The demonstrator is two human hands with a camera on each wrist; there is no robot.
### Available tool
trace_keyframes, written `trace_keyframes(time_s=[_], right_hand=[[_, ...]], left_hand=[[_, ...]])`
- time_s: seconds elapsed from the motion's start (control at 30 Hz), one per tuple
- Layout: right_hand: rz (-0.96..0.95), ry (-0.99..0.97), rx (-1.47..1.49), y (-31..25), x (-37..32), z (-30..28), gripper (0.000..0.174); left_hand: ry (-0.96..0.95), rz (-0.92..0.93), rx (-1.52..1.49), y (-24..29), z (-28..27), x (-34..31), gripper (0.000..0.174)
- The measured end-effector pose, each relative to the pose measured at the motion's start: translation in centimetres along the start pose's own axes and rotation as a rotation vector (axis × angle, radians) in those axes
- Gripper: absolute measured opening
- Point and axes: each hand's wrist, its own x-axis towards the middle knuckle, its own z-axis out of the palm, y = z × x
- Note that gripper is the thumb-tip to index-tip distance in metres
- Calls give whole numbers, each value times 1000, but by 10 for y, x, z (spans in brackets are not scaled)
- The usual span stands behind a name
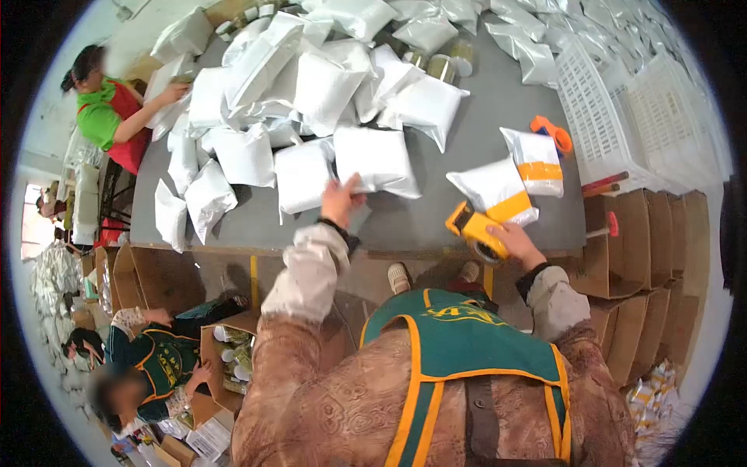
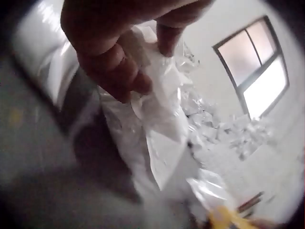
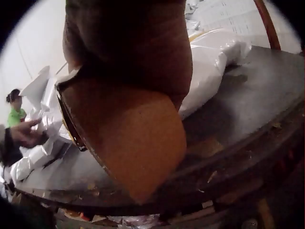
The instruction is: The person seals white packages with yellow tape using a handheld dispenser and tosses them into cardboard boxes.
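1. Fingers [image 2: 114,71] of the left hand [image 1: 340,198]: curled, with the thumb set against them, pinching the edge of a white bag [image 2: 164,124]. The bag lies at the near edge of the pile. It appears to be the one just right of the hand in the head view, though overlap leaves this uncertain.
2. Right hand [image 1: 517,243]: fingers wrapped round a yellow tape dispenser [image 1: 473,228], held at the near edge of the table [image 1: 482,101], right of the left hand and apart from it.
3. Taped bag [image 1: 498,187]: just beyond the dispenser, with a yellow strip across its near end. A second taped bag [image 1: 535,159] lies just beyond it, to the right, beside an orange tool [image 1: 554,134].
4. Pile of white bags [image 1: 311,78]: far and left on the table; no strips show.
5. Progress, as judged: two bags sealed, one in hand, the bulk of the pile left.
6. Surroundings: white crates [image 1: 615,117] far right; cardboard boxes [image 1: 646,233] near right.
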Motion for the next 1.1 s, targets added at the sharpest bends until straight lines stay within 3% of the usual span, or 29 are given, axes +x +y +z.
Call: trace_keyframes(time_s=[0.03,0.1,0.17,0.23,0.33,0.4,0.47,0.63,0.7,0.87,0.9,0.97,1.0,1.1], right_hand=[[26,41,100,-11,0,1,44],[112,76,319,-26,-4,4,42],[47,156,479,-49,-15,16,40],[-6,130,504,-52,-25,14,40],[-106,58,324,-46,-51,18,37],[-98,-6,201,-53,-67,24,34],[-85,-81,127,-50,-73,31,33],[-145,-218,59,-54,-69,40,35],[-198,-295,-113,-64,-64,30,34],[-431,-214,-496,-109,-45,-24,40],[-355,-197,-545,-115,-42,-42,43],[-211,-164,-645,-125,-35,-70,49],[-209,-154,-792,-125,-28,-69,52],[-165,-125,-1128,-119,-14,-39,61]], left_hand=[[-128,-110,-12,-30,-2,-18,43],[-188,-337,-262,-83,14,-57,42],[-214,-423,-126,-99,41,-100,40],[-489,-548,5,-131,44,-116,32],[-835,-403,606,-80,49,-133,26],[-866,-363,282,-93,33,-107,29],[-617,-344,-1,-71,41,-126,30],[-529,-411,-198,-55,55,-137,24],[-512,-458,-257,-57,49,-138,20],[-319,-201,-353,-38,22,-126,11],[-277,-126,-413,-32,5,-117,10],[-153,-175,-252,-44,-38,-90,11],[-306,-268,-154,-66,-45,-83,17],[-170,-452,75,-115,-11,-78,28]])
